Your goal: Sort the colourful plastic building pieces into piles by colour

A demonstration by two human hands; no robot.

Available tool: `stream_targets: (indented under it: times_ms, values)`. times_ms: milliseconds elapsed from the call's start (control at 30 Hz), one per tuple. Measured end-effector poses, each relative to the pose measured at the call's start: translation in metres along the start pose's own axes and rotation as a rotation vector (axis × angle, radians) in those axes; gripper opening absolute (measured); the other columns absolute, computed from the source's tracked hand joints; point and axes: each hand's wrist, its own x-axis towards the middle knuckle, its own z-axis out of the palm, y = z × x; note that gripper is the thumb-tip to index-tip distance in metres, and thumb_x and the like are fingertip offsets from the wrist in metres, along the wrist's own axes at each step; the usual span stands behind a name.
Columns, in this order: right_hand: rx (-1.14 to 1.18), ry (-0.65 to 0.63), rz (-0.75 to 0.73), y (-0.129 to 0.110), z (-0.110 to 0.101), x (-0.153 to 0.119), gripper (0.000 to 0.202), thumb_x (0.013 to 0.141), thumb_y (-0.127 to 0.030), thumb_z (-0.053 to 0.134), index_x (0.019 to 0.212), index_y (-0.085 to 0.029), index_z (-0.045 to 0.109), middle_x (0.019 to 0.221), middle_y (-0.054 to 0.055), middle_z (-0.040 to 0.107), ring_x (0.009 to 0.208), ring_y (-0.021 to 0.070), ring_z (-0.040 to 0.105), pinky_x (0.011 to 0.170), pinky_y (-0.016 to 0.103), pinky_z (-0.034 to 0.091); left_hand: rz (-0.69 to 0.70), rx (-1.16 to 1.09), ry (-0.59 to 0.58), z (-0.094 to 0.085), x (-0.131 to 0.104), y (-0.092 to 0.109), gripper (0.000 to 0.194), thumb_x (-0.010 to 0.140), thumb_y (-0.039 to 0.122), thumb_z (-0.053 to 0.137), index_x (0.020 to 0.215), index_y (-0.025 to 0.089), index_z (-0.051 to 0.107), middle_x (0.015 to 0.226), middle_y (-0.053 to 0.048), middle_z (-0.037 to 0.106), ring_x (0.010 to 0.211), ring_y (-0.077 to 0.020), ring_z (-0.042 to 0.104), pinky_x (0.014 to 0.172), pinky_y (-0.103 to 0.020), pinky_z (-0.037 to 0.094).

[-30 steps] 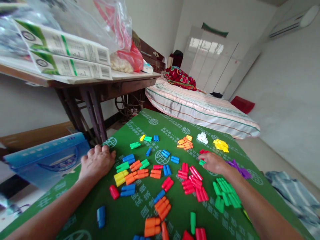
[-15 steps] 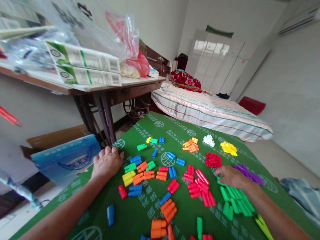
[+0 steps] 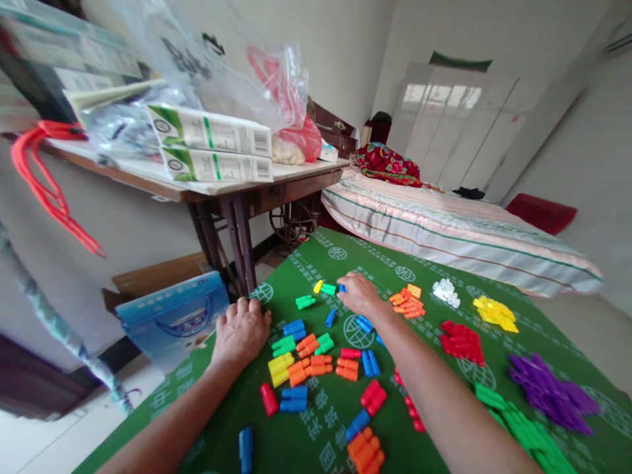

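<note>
My right hand reaches across to the far part of the green table, its fingers closed at a small blue bullet-shaped building block, which they mostly cover. Just left of it lie a green block and a small yellow block. My left hand rests palm down at the table's left edge, holding nothing, with its fingers stretched out. Near it are a pair of blue blocks, a green block and yellow blocks. My right forearm hides part of the red blocks.
Sorted piles lie to the right: orange, white, yellow, red, purple and green. A cluttered side table stands at left above a blue box. A bed is behind.
My right hand has moved from the green pile at right to the blue block at the far left-middle. My left hand stays at the edge. The view has turned leftward.
</note>
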Motion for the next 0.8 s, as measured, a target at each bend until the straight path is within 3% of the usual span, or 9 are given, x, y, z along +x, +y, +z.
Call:
stream_targets:
  times_ms: [167,333,533,667,800]
  values:
    - [-0.009,-0.023,0.051,-0.025,0.023,0.039,0.031,0.08,-0.028,0.058,0.105,-0.014,0.066,0.12,0.016,0.055,0.113,0.0279,0.049,0.086,0.036,0.044,0.008,0.006,0.0,0.001,0.0,-0.001,0.046,0.088,0.04,0.022,0.11,0.012,0.052,0.117,-0.017,0.051,0.109,-0.031,0.047,0.084,-0.043,0.039]
    - [-0.023,-0.019,0.069,-0.025,0.022,0.024,0.027,0.081,-0.026,0.055,0.103,-0.016,0.066,0.119,0.013,0.057,0.113,0.0246,0.049,0.09,0.035,0.042,0.006,-0.016,-0.046,-0.003,0.003,0.0,0.048,0.088,0.044,0.021,0.11,0.012,0.051,0.117,-0.017,0.051,0.11,-0.0331,0.047,0.086,-0.045,0.039]
    - [-0.037,0.0,0.073,0.009,-0.012,-0.046,0.026,0.08,-0.034,0.055,0.094,-0.016,0.068,0.109,0.011,0.06,0.107,0.0227,0.052,0.087,0.031,0.042,0.001,-0.026,-0.099,-0.009,0.007,0.003,0.052,0.088,0.046,0.019,0.111,0.011,0.048,0.117,-0.016,0.05,0.11,-0.0349,0.046,0.087,-0.046,0.039]
    - [-0.035,-0.014,0.158,0.064,-0.027,-0.113,0.023,0.078,-0.031,0.058,0.091,-0.016,0.068,0.103,0.009,0.063,0.102,0.0206,0.055,0.086,0.028,0.041,-0.004,-0.048,-0.11,-0.009,0.009,0.002,0.055,0.087,0.048,0.017,0.114,0.011,0.048,0.118,-0.017,0.048,0.112,-0.0362,0.044,0.088,-0.047,0.038]
    - [-0.033,-0.064,0.285,0.128,-0.029,-0.175,0.023,0.076,-0.027,0.063,0.095,-0.017,0.068,0.104,0.008,0.063,0.099,0.0193,0.057,0.085,0.027,0.041,0.0,-0.066,-0.111,-0.009,0.011,0.002,0.057,0.087,0.049,0.015,0.114,0.011,0.048,0.119,-0.018,0.047,0.112,-0.037,0.044,0.088,-0.048,0.038]
